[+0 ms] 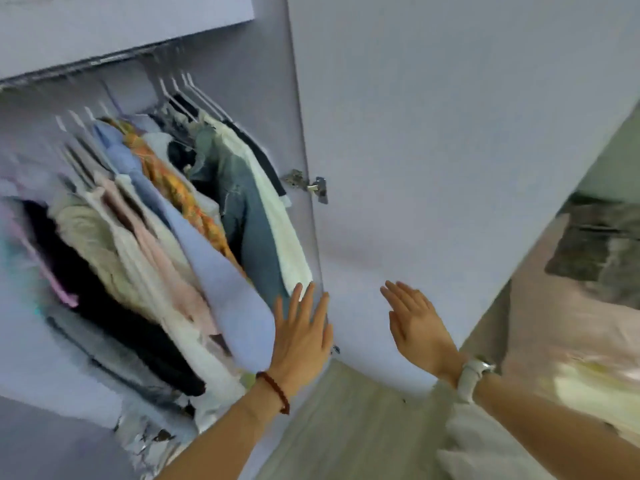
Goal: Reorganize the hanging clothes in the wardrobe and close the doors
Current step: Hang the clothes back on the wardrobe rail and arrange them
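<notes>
Head view: heavily smeared by motion, worst at the left edge, where the outermost garments dissolve into pale streaks; bottom corner of the wardrobe [242, 46] unreadable, a crumpled grey mass. Rail [104, 62] barely traceable under the top shelf. Inside, hanging clothes [166, 237] packed tight on white hangers [180, 91]: dark and cream pieces at left, then pink, a long lavender-blue garment [221, 278], an orange patterned one [173, 188], faded denim [239, 216], white at far right. Right door [450, 150] swung open, metal hinge [306, 185] showing on its inner face. Left hand [301, 337], beaded bracelet [275, 391] at the wrist, fingers straight and slightly spread, over the lower hems beside the door's hinged edge; actual contact impossible to confirm. Right hand [419, 330], white watch [472, 375] on the wrist, fingers straight and together, flat toward the door's inner face. Blurred bedding [571, 323] at right.
</notes>
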Demonstrator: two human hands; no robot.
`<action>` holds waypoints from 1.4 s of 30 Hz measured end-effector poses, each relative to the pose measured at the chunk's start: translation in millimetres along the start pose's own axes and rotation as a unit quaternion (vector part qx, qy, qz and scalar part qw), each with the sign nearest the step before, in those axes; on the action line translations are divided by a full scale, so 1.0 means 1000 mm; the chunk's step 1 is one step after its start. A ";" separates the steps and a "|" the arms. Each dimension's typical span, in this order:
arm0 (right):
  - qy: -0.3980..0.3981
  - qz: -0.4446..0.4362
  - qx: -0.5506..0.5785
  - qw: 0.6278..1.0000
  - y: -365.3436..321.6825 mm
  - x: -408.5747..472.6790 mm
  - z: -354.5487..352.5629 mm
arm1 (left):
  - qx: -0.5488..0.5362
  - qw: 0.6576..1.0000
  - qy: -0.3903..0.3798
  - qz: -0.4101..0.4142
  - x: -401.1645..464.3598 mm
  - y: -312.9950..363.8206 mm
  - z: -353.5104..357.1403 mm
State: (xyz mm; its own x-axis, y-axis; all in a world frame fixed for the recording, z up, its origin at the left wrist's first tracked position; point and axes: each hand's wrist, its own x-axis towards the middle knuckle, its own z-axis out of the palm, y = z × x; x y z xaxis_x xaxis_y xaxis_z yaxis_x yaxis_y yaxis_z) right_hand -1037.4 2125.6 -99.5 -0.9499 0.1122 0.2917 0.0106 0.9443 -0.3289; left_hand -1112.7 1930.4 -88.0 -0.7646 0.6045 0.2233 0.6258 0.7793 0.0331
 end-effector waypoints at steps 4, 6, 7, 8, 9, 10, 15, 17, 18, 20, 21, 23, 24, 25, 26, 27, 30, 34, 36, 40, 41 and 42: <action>-0.059 0.121 -0.056 0.989 0.105 -0.081 -0.036 | -0.050 0.985 -0.058 0.153 0.029 0.123 0.024; -0.039 0.180 -0.058 0.981 0.150 -0.118 -0.062 | -0.063 0.969 -0.059 0.233 0.042 0.188 0.034; -0.022 0.208 -0.061 0.976 0.171 -0.135 -0.075 | -0.072 0.959 -0.064 0.267 0.049 0.220 0.040; -0.004 0.238 -0.064 0.969 0.192 -0.153 -0.088 | -0.086 0.949 -0.075 0.293 0.055 0.252 0.045; 0.011 0.269 -0.071 0.960 0.212 -0.171 -0.100 | -0.104 0.939 -0.090 0.315 0.063 0.283 0.052; 0.019 0.303 -0.081 0.949 0.231 -0.188 -0.110 | -0.114 0.931 -0.109 0.330 0.070 0.313 0.056; 0.054 0.436 -0.095 0.893 0.309 -0.256 -0.154 | -0.096 0.916 -0.132 0.366 0.113 0.432 0.084; 0.066 0.480 -0.091 0.870 0.338 -0.269 -0.169 | -0.093 0.912 -0.127 0.380 0.136 0.471 0.089; 0.069 0.496 -0.085 0.862 0.352 -0.273 -0.175 | -0.086 0.910 -0.122 0.386 0.149 0.488 0.092; 0.076 0.519 -0.069 0.849 0.380 -0.277 -0.185 | -0.078 0.911 -0.123 0.386 0.174 0.520 0.101; 0.080 0.531 -0.062 0.842 0.396 -0.277 -0.189 | -0.078 0.911 -0.128 0.384 0.187 0.536 0.106; 0.082 0.550 -0.058 0.829 0.428 -0.276 -0.195 | -0.076 0.910 -0.134 0.385 0.212 0.566 0.121; 0.083 0.557 -0.054 0.824 0.447 -0.273 -0.197 | -0.078 0.908 -0.137 0.387 0.226 0.580 0.129; 0.084 0.563 -0.047 0.821 0.465 -0.270 -0.199 | -0.080 0.907 -0.140 0.388 0.239 0.595 0.138; 0.087 0.569 -0.036 0.817 0.486 -0.267 -0.201 | -0.079 0.906 -0.143 0.391 0.253 0.609 0.148; 0.091 0.577 -0.024 0.811 0.508 -0.263 -0.201 | -0.076 0.904 -0.146 0.394 0.269 0.625 0.160; 0.101 0.619 0.012 0.779 0.583 -0.258 -0.194 | -0.071 0.901 -0.163 0.395 0.314 0.675 0.209; 0.101 0.672 0.039 0.733 0.696 -0.269 -0.166 | -0.069 0.900 -0.180 0.390 0.363 0.739 0.303; 0.111 0.704 0.067 0.699 0.747 -0.280 -0.148 | -0.077 0.898 -0.190 0.390 0.377 0.768 0.352; 0.121 0.778 0.128 0.603 0.841 -0.303 -0.116 | -0.100 0.904 -0.206 0.361 0.393 0.816 0.434; 0.126 0.787 0.145 0.586 0.861 -0.307 -0.108 | -0.098 0.907 -0.207 0.353 0.396 0.823 0.452; 0.148 0.791 0.164 0.570 0.878 -0.310 -0.100 | -0.094 0.910 -0.205 0.349 0.398 0.827 0.468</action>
State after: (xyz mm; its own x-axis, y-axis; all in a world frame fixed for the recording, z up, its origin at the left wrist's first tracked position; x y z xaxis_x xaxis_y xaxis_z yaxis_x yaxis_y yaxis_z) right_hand -702.8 2951.3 -388.6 0.2621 0.8365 -0.4813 0.6762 -0.5150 -0.5268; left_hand -971.7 2892.8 -427.4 -0.1409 0.9818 -0.1274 0.9667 0.1642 0.1964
